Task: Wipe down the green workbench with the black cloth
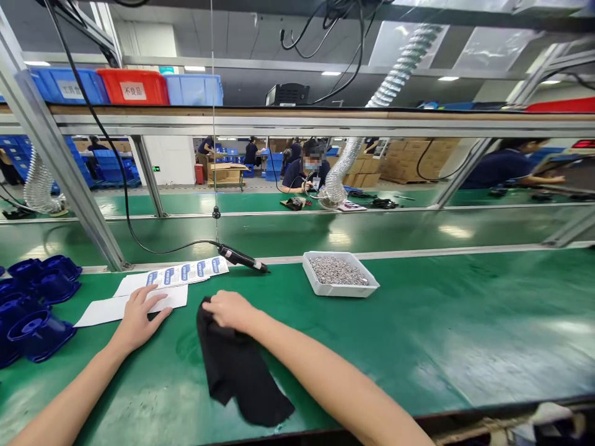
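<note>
My right hand [231, 310] grips the upper end of a black cloth [242, 375], whose lower part trails over the green bench top towards me. To its left, my left hand [141, 317] rests with fingers spread on the edge of a blank white paper strip [105, 311]. Sheets of blue-and-white printed labels [186, 272] lie just behind that strip. Beyond the cloth, a black electric screwdriver [242, 257] lies on the bench, attached to a cable and a hanging cord.
A white tray [341, 288] of small metal parts stands right of the screwdriver. Several dark blue plastic cups [39, 334] crowd the left side. A slanted metal post [81, 161] rises behind the labels. A person [290, 173] works across the bench, near a flexible duct [341, 167].
</note>
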{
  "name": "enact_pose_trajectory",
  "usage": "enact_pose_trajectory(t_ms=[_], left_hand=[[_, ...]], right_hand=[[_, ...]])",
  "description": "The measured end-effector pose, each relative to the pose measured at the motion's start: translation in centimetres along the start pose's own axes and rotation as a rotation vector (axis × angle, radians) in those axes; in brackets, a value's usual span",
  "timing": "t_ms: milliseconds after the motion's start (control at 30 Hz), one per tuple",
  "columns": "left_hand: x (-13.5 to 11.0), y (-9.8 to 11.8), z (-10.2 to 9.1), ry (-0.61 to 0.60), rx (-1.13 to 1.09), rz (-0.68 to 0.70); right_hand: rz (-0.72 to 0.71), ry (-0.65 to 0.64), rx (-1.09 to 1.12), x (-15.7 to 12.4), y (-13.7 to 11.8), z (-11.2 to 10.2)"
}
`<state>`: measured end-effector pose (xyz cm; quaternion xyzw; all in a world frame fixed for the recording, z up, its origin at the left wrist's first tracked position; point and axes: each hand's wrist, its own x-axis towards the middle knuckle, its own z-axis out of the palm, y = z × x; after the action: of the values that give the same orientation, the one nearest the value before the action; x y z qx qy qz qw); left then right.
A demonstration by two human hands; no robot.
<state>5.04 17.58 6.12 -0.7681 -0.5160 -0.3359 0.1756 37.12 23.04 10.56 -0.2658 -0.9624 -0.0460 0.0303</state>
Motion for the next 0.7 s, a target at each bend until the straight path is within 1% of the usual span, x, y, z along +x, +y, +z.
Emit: enact_pose_trajectory(t_ms=[33,100,167,200,233,267,300,333,367,433,467,500,533,600,667,700], left_hand=[[-0.3,-0.1,-0.2,0.004,0.003,-0.002],[-0.8,-0.5,-0.5,0.007,0.003,-0.009],[-1.2,-0.9,-0.5,-0.002,-0.003,-0.030],[-1.4,-1.0,-0.4,-0.013,-0.008,-0.047],[-1.5,-1.1,-0.2,-0.025,-0.013,-0.068],[-1.4,-1.2,-0.1,-0.037,-0.020,-0.088],[-1.3,-1.1,0.1,-0.046,-0.027,-0.106],[-1.2,-1.1,0.2,-0.053,-0.038,-0.124],[-0.9,-0.9,0.3,-0.056,-0.051,-0.140],[-0.5,-0.6,0.4,-0.058,-0.071,-0.166],[-0.3,-0.5,0.4,-0.061,-0.074,-0.175],[-0.2,-0.5,0.4,-0.063,-0.074,-0.180],[-0.2,-0.4,0.4,-0.065,-0.070,-0.182],[-0.3,-0.4,0.2,-0.067,-0.064,-0.184],[-0.6,-0.5,0.0,-0.066,-0.062,-0.190],[-0.8,-0.6,-0.1,-0.066,-0.062,-0.193]], right_hand=[[-0.054,-0.004,0.000,-0.7,-1.2,-0.1],[-0.146,-0.012,-0.002,-4.0,-2.7,-0.1],[-0.148,-0.037,0.020,-8.3,-2.5,0.0],[-0.077,-0.054,0.047,-10.4,-1.7,0.0],[0.025,-0.071,0.070,-12.2,-0.6,0.0],[0.124,-0.073,0.078,-13.5,0.9,-0.1],[0.222,-0.066,0.081,-14.2,2.5,-0.2],[0.304,-0.052,0.076,-14.2,4.1,-0.3],[0.371,-0.033,0.068,-13.7,5.7,-0.4],[0.478,-0.002,0.056,-11.1,8.2,-0.5],[0.501,0.006,0.054,-9.2,8.8,-0.5],[0.497,0.008,0.054,-7.0,9.0,-0.6],[0.462,0.006,0.059,-4.8,8.5,-0.5],[0.312,-0.009,0.077,-0.9,6.1,-0.4],[0.124,-0.017,0.090,1.7,2.3,-0.1],[0.042,-0.014,0.091,2.1,0.4,0.0]])
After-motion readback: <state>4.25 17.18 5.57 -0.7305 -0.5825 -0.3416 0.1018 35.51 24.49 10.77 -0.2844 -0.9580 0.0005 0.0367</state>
